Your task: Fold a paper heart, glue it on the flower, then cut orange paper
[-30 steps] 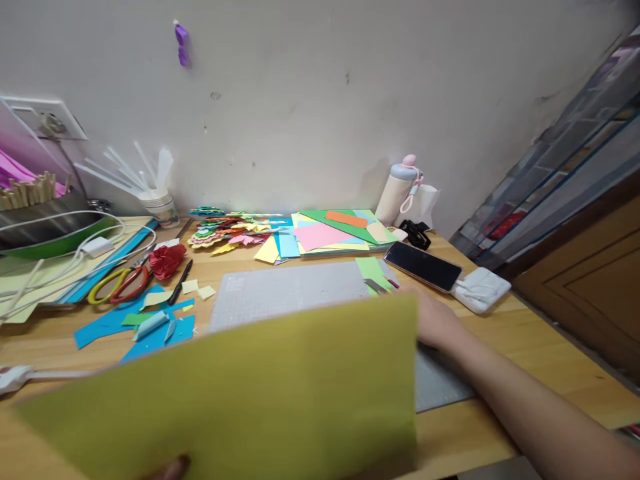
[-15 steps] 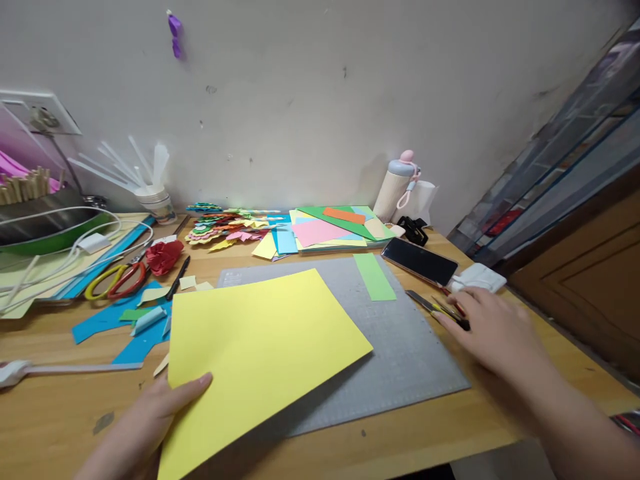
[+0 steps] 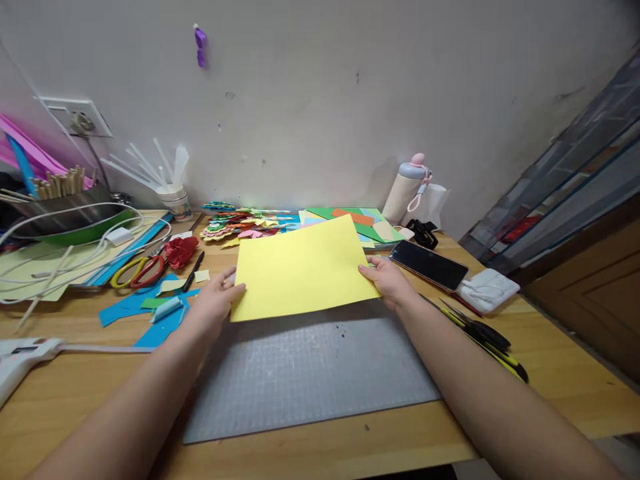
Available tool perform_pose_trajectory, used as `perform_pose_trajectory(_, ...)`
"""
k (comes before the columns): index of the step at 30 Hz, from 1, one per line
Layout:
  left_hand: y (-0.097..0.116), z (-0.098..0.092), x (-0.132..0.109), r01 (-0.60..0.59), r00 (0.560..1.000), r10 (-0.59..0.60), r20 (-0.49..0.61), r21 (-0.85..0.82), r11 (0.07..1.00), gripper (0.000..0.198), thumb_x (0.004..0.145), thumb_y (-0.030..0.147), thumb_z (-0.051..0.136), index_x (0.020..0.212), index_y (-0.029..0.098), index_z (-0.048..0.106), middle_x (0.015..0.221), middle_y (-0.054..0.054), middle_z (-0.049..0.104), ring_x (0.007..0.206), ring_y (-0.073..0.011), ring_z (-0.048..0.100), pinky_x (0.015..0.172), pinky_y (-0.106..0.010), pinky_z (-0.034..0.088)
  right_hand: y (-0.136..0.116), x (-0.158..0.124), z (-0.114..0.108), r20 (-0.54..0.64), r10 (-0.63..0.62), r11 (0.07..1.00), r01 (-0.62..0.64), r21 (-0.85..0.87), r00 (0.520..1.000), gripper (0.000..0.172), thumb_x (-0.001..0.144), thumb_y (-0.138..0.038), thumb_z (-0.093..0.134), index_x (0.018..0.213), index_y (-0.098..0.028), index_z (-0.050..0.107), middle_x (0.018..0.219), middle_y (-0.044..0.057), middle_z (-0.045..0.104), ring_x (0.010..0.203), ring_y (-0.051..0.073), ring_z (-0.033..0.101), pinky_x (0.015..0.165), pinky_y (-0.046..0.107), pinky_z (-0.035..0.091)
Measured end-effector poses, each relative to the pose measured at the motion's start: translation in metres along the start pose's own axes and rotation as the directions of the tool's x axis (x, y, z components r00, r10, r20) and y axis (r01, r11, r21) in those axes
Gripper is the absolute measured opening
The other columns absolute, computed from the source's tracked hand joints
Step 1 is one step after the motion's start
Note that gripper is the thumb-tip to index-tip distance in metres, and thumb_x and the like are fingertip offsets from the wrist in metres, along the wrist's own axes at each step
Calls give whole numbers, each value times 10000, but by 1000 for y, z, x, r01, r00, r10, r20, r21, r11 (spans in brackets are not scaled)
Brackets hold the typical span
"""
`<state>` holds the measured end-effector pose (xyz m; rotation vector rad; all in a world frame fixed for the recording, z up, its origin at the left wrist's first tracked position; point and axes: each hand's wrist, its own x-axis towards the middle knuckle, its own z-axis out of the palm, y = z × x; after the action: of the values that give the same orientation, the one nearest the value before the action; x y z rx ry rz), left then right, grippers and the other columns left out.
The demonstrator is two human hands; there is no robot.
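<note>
A sheet of yellow paper (image 3: pixel 303 273) is held up over the far part of the grey cutting mat (image 3: pixel 310 380). My left hand (image 3: pixel 217 297) pinches its left edge, thumb on top. On the opposite edge, my right hand (image 3: pixel 390 280) grips the paper the same way. The sheet tilts slightly and covers part of the mat and of the paper stack behind. Right of my right forearm lie a yellow and black utility knife (image 3: pixel 510 365) and black-handled scissors (image 3: pixel 487 335).
A phone (image 3: pixel 429 265), a white charger (image 3: pixel 489 291) and a bottle (image 3: pixel 401 193) stand or lie at right. Colourful paper cutouts (image 3: pixel 235 223) are piled by the wall. Red and yellow scissors (image 3: pixel 140 270), blue scraps (image 3: pixel 125 307) and a glue gun (image 3: pixel 30 360) lie at left.
The yellow paper has moved away from me, towards the wall. My right hand has left the tools at right and taken hold of the paper's right edge. The view has shifted left.
</note>
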<state>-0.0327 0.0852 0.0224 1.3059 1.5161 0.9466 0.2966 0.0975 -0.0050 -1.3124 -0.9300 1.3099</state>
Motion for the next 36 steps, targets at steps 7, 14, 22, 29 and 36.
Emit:
perform_pose_trajectory(7,-14,28,2,-440,898,405,173,323,838,336,684,322,717,1008,246,674,1224,-79,594,1225,-312,455,1080,-521,256,14,6,6,-66,0,997,6,79,998,215,675,-253,699,842,-190,580,712,44,726,652,222,697,633,350,565)
perform_pose_trajectory(14,12,73,-8,-527,808,407,426,214,822,250,743,415,679,917,237,704,1007,-76,680,1027,-292,557,992,-496,334,-4,-25,25,-32,-6,996,9,89,999,445,713,-196,621,1150,-203,538,951,57,725,742,217,693,616,325,554)
perform_pose_trajectory(22,13,96,-11,-223,852,299,430,-219,950,396,823,499,551,1039,169,581,1049,-82,635,979,-222,607,844,-340,494,17,-68,55,374,-367,790,497,-358,852,481,920,-360,443,1399,-348,405,1435,31,373,1113,224,534,916,395,492)
perform_pose_trajectory(29,-2,97,-3,67,862,173,477,-445,893,267,739,403,701,808,174,584,794,-9,648,719,-130,619,693,-262,503,33,-62,55,384,-382,686,537,-492,840,526,913,-333,473,1425,-318,353,1428,81,300,1273,225,395,1033,425,399)
perform_pose_trajectory(36,-5,100,3,222,865,70,497,-504,835,325,665,405,777,676,147,580,660,4,632,618,-103,598,642,-230,472,37,-58,55,373,-361,751,504,-427,855,678,856,-367,595,1451,-352,269,1553,17,158,1417,216,172,1119,428,288)
